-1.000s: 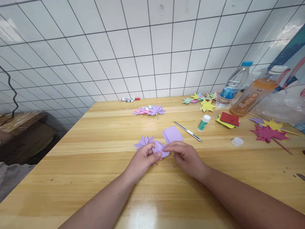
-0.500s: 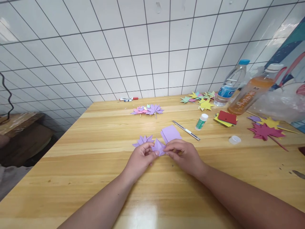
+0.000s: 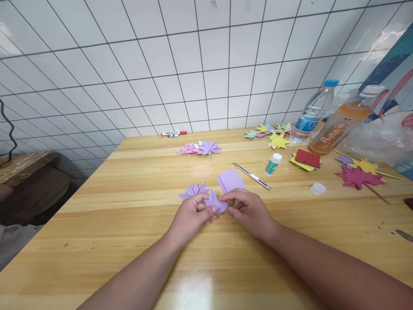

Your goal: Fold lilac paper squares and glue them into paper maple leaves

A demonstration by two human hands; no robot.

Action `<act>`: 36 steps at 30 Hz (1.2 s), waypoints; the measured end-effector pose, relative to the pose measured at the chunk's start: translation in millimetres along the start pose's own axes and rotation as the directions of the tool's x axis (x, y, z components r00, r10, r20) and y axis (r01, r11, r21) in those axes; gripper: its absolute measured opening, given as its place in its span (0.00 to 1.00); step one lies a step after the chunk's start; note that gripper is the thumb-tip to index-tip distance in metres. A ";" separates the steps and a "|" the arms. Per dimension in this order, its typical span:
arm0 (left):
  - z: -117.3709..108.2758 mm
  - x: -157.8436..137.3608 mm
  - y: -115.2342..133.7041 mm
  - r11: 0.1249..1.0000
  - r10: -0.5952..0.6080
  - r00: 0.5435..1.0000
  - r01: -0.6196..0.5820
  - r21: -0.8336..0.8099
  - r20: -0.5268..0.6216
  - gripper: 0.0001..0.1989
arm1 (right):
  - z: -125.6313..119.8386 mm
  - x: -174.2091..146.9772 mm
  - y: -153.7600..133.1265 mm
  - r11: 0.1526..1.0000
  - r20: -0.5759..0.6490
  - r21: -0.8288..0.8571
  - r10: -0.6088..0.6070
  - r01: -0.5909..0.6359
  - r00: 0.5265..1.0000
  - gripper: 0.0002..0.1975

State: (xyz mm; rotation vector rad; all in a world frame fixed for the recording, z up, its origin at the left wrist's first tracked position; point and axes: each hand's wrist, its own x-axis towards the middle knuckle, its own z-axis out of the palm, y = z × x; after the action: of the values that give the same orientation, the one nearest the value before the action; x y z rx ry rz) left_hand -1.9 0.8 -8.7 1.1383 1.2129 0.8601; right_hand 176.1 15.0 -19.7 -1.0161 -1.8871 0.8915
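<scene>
Between my hands is a small folded piece of purple paper (image 3: 214, 201), with a pointed flap standing up. My left hand (image 3: 194, 212) pinches its left and lower side between thumb and fingers. My right hand (image 3: 248, 208) pinches its right edge. Just beyond my left fingers lies a purple folded paper leaf (image 3: 194, 190), partly covered by that hand. A small stack of purple paper squares (image 3: 231, 180) rests on the table beyond my right fingers.
A utility knife (image 3: 252, 176), a glue stick (image 3: 273, 164) and its cap (image 3: 318, 189) lie to the right. Farther back are paper leaves (image 3: 209, 148), markers (image 3: 174, 134), coloured squares (image 3: 308, 159), a water bottle (image 3: 313, 113) and an orange drink bottle (image 3: 343, 125). A tiled wall (image 3: 213, 82) bounds the table.
The folded purple paper has tilted and opened out, its right flap now spreading toward my right fingers. My left thumb has shifted slightly onto it. Everything else stays put.
</scene>
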 end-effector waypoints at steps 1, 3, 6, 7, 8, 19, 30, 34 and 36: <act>-0.5 0.2 -0.8 1.000 0.001 1.000 -0.001 -0.011 0.001 0.16 | -0.5 -0.3 0.3 1.000 0.001 -0.015 -0.027 0.027 1.000 0.12; -1.5 0.7 -2.2 1.000 -0.001 1.000 0.001 -0.029 -0.001 0.16 | -1.4 -1.1 1.0 0.998 -0.003 -0.020 -0.065 0.065 0.998 0.16; -2.1 1.0 -3.0 0.999 -0.005 1.000 0.006 -0.042 0.006 0.15 | -2.9 -1.9 1.4 0.988 -0.003 -0.064 -0.139 0.138 0.990 0.14; -2.1 1.1 -3.0 0.999 -0.006 1.000 0.006 -0.041 0.004 0.15 | -3.3 -1.8 1.2 0.983 0.003 -0.087 -0.163 0.163 0.987 0.11; -2.0 1.1 -3.0 0.999 -0.005 1.000 0.005 -0.040 0.000 0.15 | -3.8 -1.5 1.0 0.978 0.010 -0.110 -0.179 0.179 0.984 0.09; 0.4 1.0 -2.9 1.000 -0.008 1.000 0.008 0.010 -0.015 0.15 | -1.9 -3.3 -6.8 0.973 -0.049 -0.204 -0.119 0.106 0.992 0.13; -0.4 1.1 -3.9 0.999 -0.016 0.999 0.015 -0.029 -0.032 0.15 | 0.2 1.4 -1.5 0.999 -0.005 0.034 0.000 0.000 1.000 0.10; -0.6 1.8 -5.0 1.000 0.004 1.000 -0.004 -0.015 -0.005 0.13 | 1.5 2.2 0.5 0.998 -0.006 0.069 0.017 -0.017 1.000 0.07; -0.8 1.9 -5.8 1.000 0.008 1.000 -0.008 -0.007 0.002 0.14 | 1.0 2.5 0.0 0.997 -0.008 0.076 0.012 -0.011 1.000 0.05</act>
State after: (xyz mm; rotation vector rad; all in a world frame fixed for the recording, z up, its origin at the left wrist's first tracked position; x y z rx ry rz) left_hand -2.7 1.4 -14.8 1.1387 1.2043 0.8681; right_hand 174.3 17.0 -19.3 -0.9838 -1.8278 0.9568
